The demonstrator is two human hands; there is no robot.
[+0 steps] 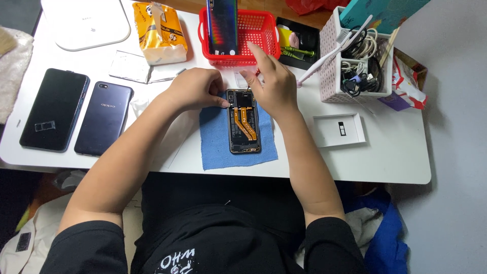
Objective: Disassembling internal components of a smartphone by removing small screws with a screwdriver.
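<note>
Nearest the person, a blue cloth (215,147) lies on the white bench (355,162), and on it rests an opened phone (244,122) with its back removed, two orange flex cables (245,123) running along its length. The left hand (195,89) sits at the phone's top left corner, its fingers (219,100) curled and pressed together against the frame edge. The right hand (271,83) hovers over the phone's top right corner, its fingers (248,78) pinching a thin tool whose tip points down into the upper part of the phone; the tool itself is too small to make out.

Well to the left of the left fingers lie two dark phones side by side, a black one (54,109) and a dark blue one (104,117). To the right of the right fingers sits a white tray (339,130) holding a small dark part.

Just beyond the fingers stands a red basket (264,38) with another phone (222,25) propped upright in it. Left of that lies a yellow tissue pack (160,33); right of it a white slotted basket (355,58) full of cables, with a white toothbrush (332,50) leaning out of it.
</note>
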